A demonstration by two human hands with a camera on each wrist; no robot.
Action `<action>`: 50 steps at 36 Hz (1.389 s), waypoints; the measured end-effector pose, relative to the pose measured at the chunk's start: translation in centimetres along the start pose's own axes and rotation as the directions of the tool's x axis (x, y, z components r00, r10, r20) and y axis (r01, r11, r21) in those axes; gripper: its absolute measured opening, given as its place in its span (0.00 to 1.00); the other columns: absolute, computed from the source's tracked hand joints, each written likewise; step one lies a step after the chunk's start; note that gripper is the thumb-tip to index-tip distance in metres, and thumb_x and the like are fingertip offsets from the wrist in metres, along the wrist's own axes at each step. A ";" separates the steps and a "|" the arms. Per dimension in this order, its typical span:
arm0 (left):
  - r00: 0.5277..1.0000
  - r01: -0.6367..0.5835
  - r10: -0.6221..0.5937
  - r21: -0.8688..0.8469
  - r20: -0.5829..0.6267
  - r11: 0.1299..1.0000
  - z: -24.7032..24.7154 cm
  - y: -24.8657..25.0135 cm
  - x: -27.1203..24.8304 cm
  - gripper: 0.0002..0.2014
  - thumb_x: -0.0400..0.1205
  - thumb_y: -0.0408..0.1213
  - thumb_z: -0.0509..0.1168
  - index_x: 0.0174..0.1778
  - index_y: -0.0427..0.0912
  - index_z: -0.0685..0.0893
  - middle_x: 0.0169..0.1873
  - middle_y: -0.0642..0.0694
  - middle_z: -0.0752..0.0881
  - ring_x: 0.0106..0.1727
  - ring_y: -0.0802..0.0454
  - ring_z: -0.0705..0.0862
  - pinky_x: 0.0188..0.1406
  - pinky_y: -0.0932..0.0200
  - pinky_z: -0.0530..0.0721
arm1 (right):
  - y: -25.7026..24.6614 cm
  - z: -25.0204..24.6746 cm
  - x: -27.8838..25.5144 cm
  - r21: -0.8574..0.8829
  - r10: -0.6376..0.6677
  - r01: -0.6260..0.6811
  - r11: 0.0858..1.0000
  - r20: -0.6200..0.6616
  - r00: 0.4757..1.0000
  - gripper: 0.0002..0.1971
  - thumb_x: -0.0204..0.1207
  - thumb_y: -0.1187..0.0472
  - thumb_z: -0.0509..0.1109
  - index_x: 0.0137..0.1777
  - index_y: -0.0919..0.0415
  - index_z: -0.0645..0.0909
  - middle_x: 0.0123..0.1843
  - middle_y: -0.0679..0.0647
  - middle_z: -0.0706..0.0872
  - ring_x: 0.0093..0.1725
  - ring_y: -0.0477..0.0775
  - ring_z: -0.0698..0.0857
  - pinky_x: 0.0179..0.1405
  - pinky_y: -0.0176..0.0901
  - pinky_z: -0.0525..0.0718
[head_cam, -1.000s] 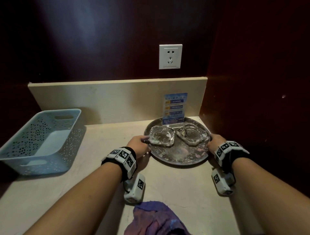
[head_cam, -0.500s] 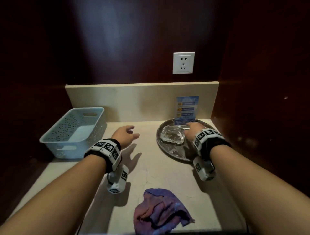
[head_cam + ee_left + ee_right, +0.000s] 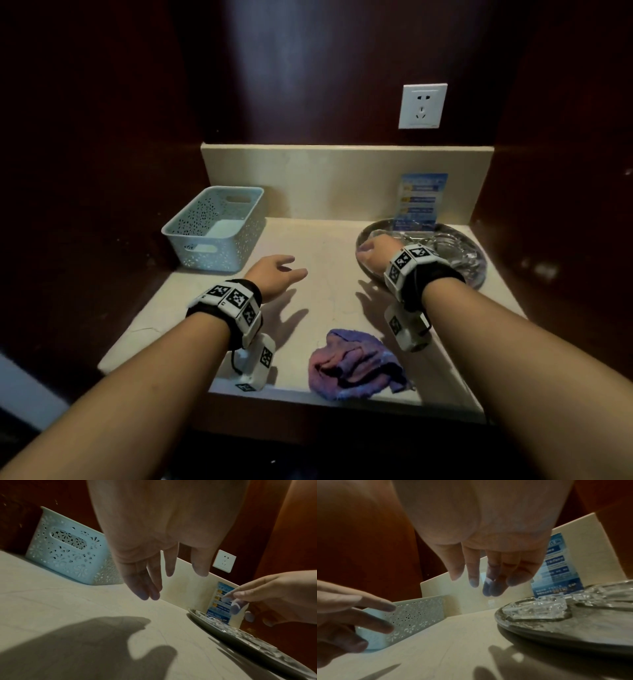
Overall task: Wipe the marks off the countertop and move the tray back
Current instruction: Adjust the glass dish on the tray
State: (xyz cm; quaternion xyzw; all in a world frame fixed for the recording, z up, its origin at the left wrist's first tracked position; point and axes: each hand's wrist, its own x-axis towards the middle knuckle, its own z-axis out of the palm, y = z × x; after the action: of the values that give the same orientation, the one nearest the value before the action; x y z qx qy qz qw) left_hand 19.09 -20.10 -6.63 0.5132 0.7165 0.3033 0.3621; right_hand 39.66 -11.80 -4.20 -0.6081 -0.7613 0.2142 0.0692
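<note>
**A:** So where's the tray [image 3: 478, 270] sitting? Looks jammed into the back right corner of the desk [image 3: 329, 294], far rim near the low back ledge [image 3: 342, 178], right rim near the dark side wall.

**B:** Yep, with two glass ashtrays [image 3: 537, 607] and a blue card [image 3: 419, 202] standing on it. The open room is the middle strip, between the tray and the blue basket [image 3: 215, 229] at back left. The purple cloth [image 3: 356, 368] is bunched right by the front edge.

**A:** Hands?

**B:** Left hand [image 3: 274, 275] hangs over the bare middle, fingers [image 3: 142, 586] loosely spread, holding nothing, its shadow on the desk below. Right hand [image 3: 375, 253] is above the tray's left rim, fingers [image 3: 494, 588] relaxed and pointing down, close together, nothing gripped. In the wrist view they're clear of the glass.
</note>
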 end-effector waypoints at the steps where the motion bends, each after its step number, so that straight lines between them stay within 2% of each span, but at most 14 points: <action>1: 1.000 -0.007 0.007 0.006 0.019 1.000 0.1 0.0 -0.4 0.31 0.76 0.49 0.70 0.75 0.45 0.72 0.68 0.41 0.81 0.66 0.42 0.82 0.72 0.43 0.77 | 0.1 0.0 -0.5 -0.020 -0.004 0.004 1.000 -0.001 1.000 0.18 0.79 0.49 0.63 0.62 0.54 0.85 0.66 0.53 0.85 0.65 0.59 0.82 0.70 0.52 0.78; 4: 0.997 -0.048 0.045 0.042 0.070 0.998 0.7 -0.1 -1.6 0.32 0.76 0.51 0.70 0.75 0.45 0.71 0.68 0.42 0.81 0.66 0.42 0.82 0.71 0.44 0.77 | 0.1 -0.1 -2.6 -0.014 0.009 -0.009 1.000 0.000 1.000 0.16 0.80 0.50 0.63 0.58 0.57 0.87 0.65 0.54 0.86 0.63 0.59 0.82 0.69 0.49 0.77; 8: 0.989 -0.083 0.075 0.058 0.130 0.995 1.5 -0.9 -3.4 0.33 0.76 0.51 0.70 0.75 0.44 0.72 0.68 0.41 0.81 0.66 0.39 0.82 0.68 0.44 0.78 | 0.0 0.9 -5.7 0.047 0.085 -0.086 0.995 0.029 0.996 0.20 0.81 0.49 0.64 0.67 0.58 0.82 0.66 0.56 0.85 0.66 0.59 0.82 0.70 0.48 0.77; 14: 0.986 -0.131 0.118 0.112 0.114 0.985 1.9 -3.7 -6.0 0.31 0.76 0.49 0.70 0.74 0.43 0.74 0.68 0.39 0.81 0.68 0.45 0.81 0.73 0.52 0.74 | -0.7 3.8 -10.3 0.021 0.144 -0.150 0.988 0.188 0.972 0.41 0.70 0.31 0.66 0.80 0.50 0.68 0.80 0.53 0.71 0.78 0.58 0.71 0.78 0.52 0.65; 18: 0.989 -0.134 0.126 0.118 0.079 0.984 1.1 -5.4 -7.7 0.29 0.77 0.46 0.69 0.74 0.42 0.74 0.68 0.39 0.82 0.67 0.45 0.81 0.72 0.52 0.75 | -1.6 6.3 -12.4 -0.052 0.136 -0.127 0.991 0.250 0.959 0.49 0.62 0.28 0.70 0.82 0.46 0.62 0.83 0.54 0.65 0.81 0.59 0.66 0.79 0.49 0.63; 21: 0.991 -0.135 0.131 0.124 0.042 0.983 0.2 -6.5 -8.9 0.28 0.77 0.46 0.69 0.73 0.42 0.75 0.67 0.40 0.82 0.67 0.45 0.82 0.71 0.53 0.76 | -2.4 8.4 -13.4 -0.096 0.113 -0.092 0.991 0.235 0.965 0.35 0.55 0.30 0.74 0.62 0.43 0.79 0.63 0.52 0.82 0.68 0.63 0.80 0.65 0.45 0.77; 22: 0.991 -0.135 0.132 0.134 0.032 0.982 -0.2 -6.8 -9.2 0.28 0.78 0.46 0.69 0.73 0.42 0.75 0.67 0.40 0.82 0.66 0.46 0.82 0.70 0.53 0.76 | -2.7 8.9 -13.6 -0.123 0.111 -0.085 0.989 0.226 0.968 0.29 0.57 0.33 0.75 0.57 0.45 0.80 0.58 0.53 0.82 0.63 0.64 0.82 0.59 0.44 0.79; 25: 0.991 -0.135 0.134 0.157 0.012 0.978 -1.6 -7.6 -10.2 0.27 0.78 0.46 0.68 0.74 0.43 0.75 0.68 0.41 0.82 0.67 0.45 0.81 0.68 0.54 0.76 | -3.4 9.9 -14.3 -0.210 0.130 -0.104 0.972 0.113 0.985 0.23 0.64 0.44 0.74 0.59 0.47 0.82 0.62 0.58 0.79 0.60 0.68 0.82 0.60 0.48 0.81; 29: 0.990 -0.127 0.134 0.153 -0.034 0.980 -3.5 -8.0 -10.7 0.27 0.78 0.46 0.68 0.73 0.44 0.75 0.68 0.42 0.82 0.67 0.45 0.81 0.71 0.50 0.76 | -4.2 9.8 -13.9 -0.089 0.103 -0.100 0.991 0.037 0.994 0.13 0.69 0.54 0.70 0.52 0.54 0.87 0.47 0.58 0.87 0.51 0.62 0.87 0.50 0.43 0.83; 36: 0.975 -0.110 0.142 0.187 -0.171 0.976 -7.5 -7.0 -9.7 0.25 0.79 0.45 0.66 0.72 0.44 0.76 0.67 0.42 0.83 0.67 0.46 0.81 0.70 0.53 0.75 | -8.6 6.7 -11.1 -0.039 -0.056 0.051 0.998 -0.122 0.991 0.10 0.71 0.58 0.71 0.51 0.53 0.87 0.45 0.58 0.87 0.46 0.61 0.87 0.44 0.41 0.82; 40: 0.957 -0.094 0.141 0.190 -0.255 0.977 -10.2 -6.1 -8.3 0.25 0.79 0.44 0.67 0.72 0.42 0.76 0.67 0.41 0.83 0.67 0.45 0.81 0.69 0.54 0.75 | -11.8 5.0 -8.2 -0.058 -0.154 0.145 0.988 -0.203 0.967 0.13 0.71 0.54 0.69 0.55 0.51 0.86 0.52 0.59 0.82 0.48 0.63 0.85 0.48 0.42 0.82; 45: 0.927 -0.044 0.122 0.217 -0.355 0.975 -13.2 -5.1 -5.9 0.25 0.78 0.47 0.67 0.72 0.45 0.77 0.67 0.43 0.83 0.68 0.45 0.81 0.70 0.53 0.76 | -15.4 3.1 -4.3 -0.017 -0.249 0.251 0.968 -0.210 0.945 0.08 0.74 0.53 0.69 0.50 0.49 0.87 0.48 0.57 0.84 0.41 0.60 0.85 0.34 0.37 0.77; 47: 0.913 -0.028 0.127 0.250 -0.387 0.968 -14.0 -4.7 -4.9 0.26 0.78 0.48 0.67 0.72 0.46 0.77 0.67 0.44 0.83 0.68 0.46 0.81 0.70 0.53 0.77 | -16.6 2.7 -2.5 0.048 -0.280 0.297 0.954 -0.215 0.936 0.07 0.72 0.48 0.70 0.43 0.48 0.87 0.45 0.56 0.86 0.37 0.59 0.88 0.30 0.42 0.87; 50: 0.884 -0.008 0.151 0.309 -0.443 0.951 -15.2 -3.8 -3.3 0.25 0.77 0.48 0.66 0.71 0.48 0.77 0.67 0.45 0.84 0.67 0.46 0.82 0.70 0.51 0.78 | -18.4 2.1 0.6 0.084 -0.326 0.353 0.932 -0.231 0.916 0.07 0.67 0.43 0.71 0.39 0.43 0.86 0.49 0.57 0.84 0.41 0.65 0.89 0.40 0.55 0.92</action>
State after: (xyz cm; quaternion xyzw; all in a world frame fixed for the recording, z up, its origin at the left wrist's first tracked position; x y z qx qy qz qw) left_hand 5.23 -25.32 -0.63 0.5044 0.7975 0.3194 0.0869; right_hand 22.22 -14.85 1.34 -0.4805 -0.8287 0.1792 0.2243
